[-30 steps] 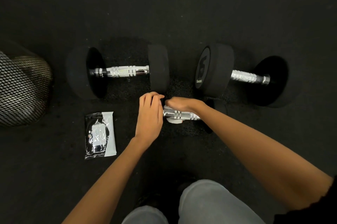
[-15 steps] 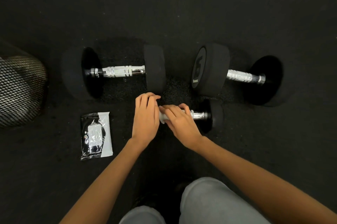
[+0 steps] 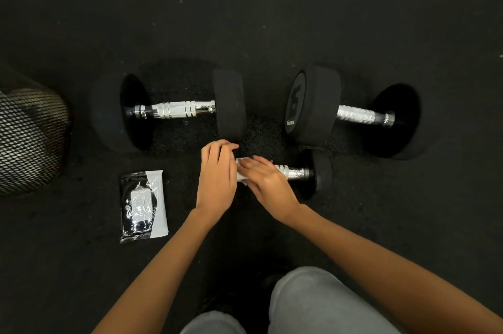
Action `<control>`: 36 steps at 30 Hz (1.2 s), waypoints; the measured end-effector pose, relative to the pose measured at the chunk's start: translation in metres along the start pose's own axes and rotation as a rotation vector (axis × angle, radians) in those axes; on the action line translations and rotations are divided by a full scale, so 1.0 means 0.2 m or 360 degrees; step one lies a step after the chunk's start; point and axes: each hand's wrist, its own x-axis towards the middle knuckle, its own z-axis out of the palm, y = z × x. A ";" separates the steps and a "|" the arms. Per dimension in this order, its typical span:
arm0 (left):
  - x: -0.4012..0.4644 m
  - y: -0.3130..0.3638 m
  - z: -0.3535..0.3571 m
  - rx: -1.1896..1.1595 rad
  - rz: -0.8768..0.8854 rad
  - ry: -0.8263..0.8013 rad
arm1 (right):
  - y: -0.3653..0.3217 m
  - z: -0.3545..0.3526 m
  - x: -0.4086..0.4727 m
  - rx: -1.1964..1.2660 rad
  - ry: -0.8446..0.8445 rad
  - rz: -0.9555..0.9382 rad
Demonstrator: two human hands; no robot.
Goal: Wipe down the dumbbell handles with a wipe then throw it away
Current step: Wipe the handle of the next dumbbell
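I am looking down past grey trousers at my two hands on the small dumbbell, which is lying on the floor close in front of me. My right hand is lying over the shiny handle with the white wipe under it. The grip there looks fairly flat, fingers pressing the wipe down, but it is blurry, so I cannot tell if the thumb is curling under. My left hand is covering the near end of the dumbbell, its fingers bending over the weight there to hold it steady.

The handle is round and smooth metal with bumpy rings, so I am thinking the dumbbell could roll if my left hand is letting go. The wipe is thin and soft, so it could bunch up or slip off.

To the left, a crinkly shiny pack is lying flat. Farther away, two big dumbbells are sitting side by side, the left one and the right one, with fat black rubber ends and silver handles. At the far left is a black wire-mesh bin, where I think the wipe belongs afterwards.
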 end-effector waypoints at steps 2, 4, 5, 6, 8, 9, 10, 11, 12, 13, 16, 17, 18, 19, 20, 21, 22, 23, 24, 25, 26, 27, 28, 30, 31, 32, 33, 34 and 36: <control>0.00 0.00 0.00 -0.0003 0.0012 0.0007 | 0.03 -0.01 -0.03 -0.0034 -0.0015 -0.0111; -0.01 -0.01 0.01 -0.0032 -0.0002 0.0013 | 0.08 -0.05 -0.08 -0.0074 -0.0023 -0.0187; -0.01 -0.01 0.01 -0.0039 -0.0007 0.0021 | 0.10 -0.06 -0.10 -0.0080 -0.0018 -0.0180; 0.00 -0.01 0.01 -0.0039 -0.0006 0.0028 | 0.11 -0.08 -0.12 -0.0073 0.0002 -0.0151; 0.00 -0.02 0.02 -0.0037 -0.0004 0.0033 | 0.10 -0.09 -0.11 -0.0005 0.0055 -0.0021; 0.00 -0.02 0.02 -0.0042 -0.0006 0.0034 | 0.09 -0.09 -0.10 0.0030 0.0078 0.0058; 0.00 -0.02 0.02 -0.0051 -0.0010 0.0037 | 0.07 -0.08 -0.07 0.0059 0.0096 0.0124; 0.00 -0.02 0.02 -0.0063 -0.0016 0.0039 | 0.05 -0.08 -0.04 0.0082 0.0102 0.0164; 0.00 -0.01 0.01 -0.0067 -0.0019 0.0038 | 0.04 -0.07 -0.01 0.0095 0.0084 0.0170; 0.00 -0.01 0.01 -0.0057 -0.0015 0.0032 | 0.02 -0.06 0.01 0.0090 0.0043 0.0145; 0.00 0.00 0.00 0.0013 0.0032 0.0023 | 0.01 -0.02 -0.01 -0.0016 -0.0061 -0.0004; -0.01 0.00 0.00 0.0013 0.0036 0.0025 | 0.02 -0.02 -0.03 -0.0045 -0.0075 -0.0063; -0.01 0.00 0.00 -0.0001 0.0030 0.0031 | 0.04 -0.03 -0.05 -0.0073 -0.0084 -0.0131; -0.01 0.00 0.00 -0.0023 0.0020 0.0038 | 0.06 -0.04 -0.08 -0.0096 -0.0088 -0.0185; -0.01 -0.01 0.01 -0.0045 0.0012 0.0044 | 0.08 -0.06 -0.09 -0.0105 -0.0078 -0.0195; -0.01 -0.01 0.01 -0.0059 0.0011 0.0049 | 0.09 -0.07 -0.11 -0.0091 -0.0043 -0.0144; -0.01 -0.01 0.01 -0.0060 0.0013 0.0053 | 0.10 -0.07 -0.11 -0.0048 0.0017 -0.0040; -0.01 -0.02 0.02 -0.0053 0.0013 0.0055 | 0.10 -0.07 -0.10 0.0011 0.0087 0.0091; -0.01 -0.02 0.02 -0.0041 0.0007 0.0059 | 0.08 -0.07 -0.09 0.0062 0.0140 0.0208; -0.01 -0.01 0.02 -0.0025 -0.0005 0.0062 | 0.06 -0.07 -0.07 0.0093 0.0159 0.0283; -0.01 -0.01 0.02 -0.0002 -0.0017 0.0064 | 0.04 -0.06 -0.04 0.0107 0.0148 0.0320; -0.01 -0.01 0.02 0.0031 -0.0024 0.0059 | 0.02 -0.05 -0.02 0.0115 0.0114 0.0332; -0.01 -0.01 0.02 0.0069 -0.0018 0.0047 | 0.00 -0.04 -0.01 0.0112 0.0065 0.0326; -0.02 -0.02 0.01 0.0117 0.0031 0.0010 | -0.03 -0.02 -0.01 0.0051 -0.0034 0.0269; -0.02 -0.03 0.00 0.0109 0.0062 -0.0006 | -0.04 -0.01 -0.02 0.0018 -0.0071 0.0238; -0.03 -0.03 0.00 0.0082 0.0081 -0.0014 | -0.04 -0.01 -0.04 -0.0001 -0.0096 0.0215; -0.03 -0.03 0.00 0.0038 0.0080 -0.0013 | -0.04 -0.02 -0.06 -0.0009 -0.0111 0.0199; -0.03 -0.04 0.00 -0.0016 0.0060 -0.0002 | -0.03 -0.02 -0.07 -0.0013 -0.0114 0.0190; -0.05 -0.04 0.01 -0.0110 0.0014 0.0024 | 0.00 -0.04 -0.09 -0.0010 -0.0093 0.0213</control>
